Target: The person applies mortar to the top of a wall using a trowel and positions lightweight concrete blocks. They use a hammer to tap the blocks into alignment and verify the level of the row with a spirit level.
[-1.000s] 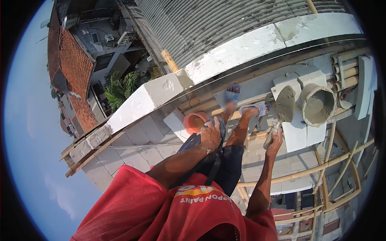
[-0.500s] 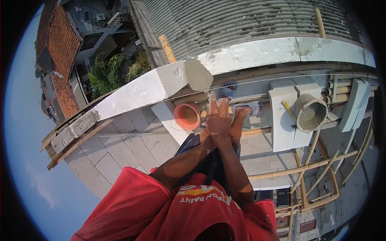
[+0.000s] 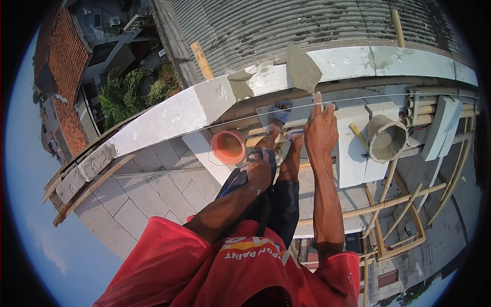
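My right hand grips a trowel, its mortar-covered blade over the top of the white block wall; the handle is mostly hidden in my fingers. A grey mortar patch lies on the wall left of the blade. My left hand is curled over my dark-clothed knee. A taut white line crosses above my feet, in front of the wall. Beside my legs stand an orange bucket at left and a mortar bucket at right, near white blocks and a yellow-handled tool.
I am high up on bamboo scaffolding. A corrugated roof lies beyond the wall, with a drop to tiled roofs and trees at left. Bundled bamboo poles and light boards sit at right; sky shows at left.
My right hand has swung from the mortar bucket's side up to the wall with a loaded trowel. My left hand stays at my knee. The view has shifted slightly.
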A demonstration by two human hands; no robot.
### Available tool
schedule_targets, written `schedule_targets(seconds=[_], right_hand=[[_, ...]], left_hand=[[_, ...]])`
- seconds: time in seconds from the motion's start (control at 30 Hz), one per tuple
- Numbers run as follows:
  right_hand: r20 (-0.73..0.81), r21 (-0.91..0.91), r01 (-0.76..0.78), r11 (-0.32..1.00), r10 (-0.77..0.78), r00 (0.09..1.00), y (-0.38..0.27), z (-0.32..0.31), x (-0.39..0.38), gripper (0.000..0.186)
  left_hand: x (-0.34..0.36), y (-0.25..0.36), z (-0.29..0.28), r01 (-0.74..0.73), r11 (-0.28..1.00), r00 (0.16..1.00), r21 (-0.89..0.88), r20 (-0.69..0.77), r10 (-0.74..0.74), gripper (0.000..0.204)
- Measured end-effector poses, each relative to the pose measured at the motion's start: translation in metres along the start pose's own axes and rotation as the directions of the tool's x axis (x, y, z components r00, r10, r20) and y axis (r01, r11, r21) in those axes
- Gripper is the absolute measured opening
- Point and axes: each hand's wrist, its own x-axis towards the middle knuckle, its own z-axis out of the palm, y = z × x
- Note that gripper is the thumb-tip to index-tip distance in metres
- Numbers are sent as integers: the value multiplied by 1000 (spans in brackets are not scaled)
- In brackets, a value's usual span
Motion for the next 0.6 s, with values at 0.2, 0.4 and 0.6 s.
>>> schedule_targets(seconds=[0.2,0.4,0.6], right_hand=[[-186,-27,-58,998,52,981,51,-2,54,63],[-368,-46,-156,987,128,921,122,-13,89,54],[-589,69,-219,973,217,779,211,-21,35,50]], left_hand=[[3,-5,19,-87,985,993,-148,-90,74,76],[2,-6,2,-127,986,992,-110,-37,123,81],[6,16,-22,-43,999,994,-18,104,45,108]])
